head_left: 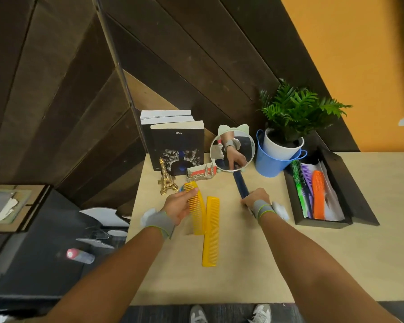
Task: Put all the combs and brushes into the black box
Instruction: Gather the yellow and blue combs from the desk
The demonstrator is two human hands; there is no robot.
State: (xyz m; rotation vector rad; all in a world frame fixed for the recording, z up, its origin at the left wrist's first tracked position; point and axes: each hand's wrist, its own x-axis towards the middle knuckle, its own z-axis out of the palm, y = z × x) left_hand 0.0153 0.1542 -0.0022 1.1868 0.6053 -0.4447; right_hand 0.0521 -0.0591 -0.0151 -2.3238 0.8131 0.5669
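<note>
Near the middle of the frame, the left hand (180, 203) grips a yellow comb (196, 209) by its upper part, fingers curled over its spine, teeth facing the left hand. Just right of it a second yellow comb (211, 230) lies flat on the table (254, 264), the two touching or nearly so along their long edges. Further right, the right hand (255, 198) is wrapped round the lower end of a dark blue comb (239, 184), whose other end points up toward a round mirror (232, 151) with cat ears; the mirror reflects the hand.

At the right of the frame sits the black box (297, 201), open, with its lid (350, 183) lying along its right side. Inside it are a green round brush (299, 183), a purple comb (307, 180) and an orange comb (318, 194), side by side on white paper.

Above the box, a blue bucket (271, 164) holds a white pot with a fern (294, 108). In the upper middle stand books (177, 145), with a gold tower model (165, 180) and a small skyline souvenir (201, 172) in front of them. Both wrists wear grey bands. Two shoes show at the bottom edge.
</note>
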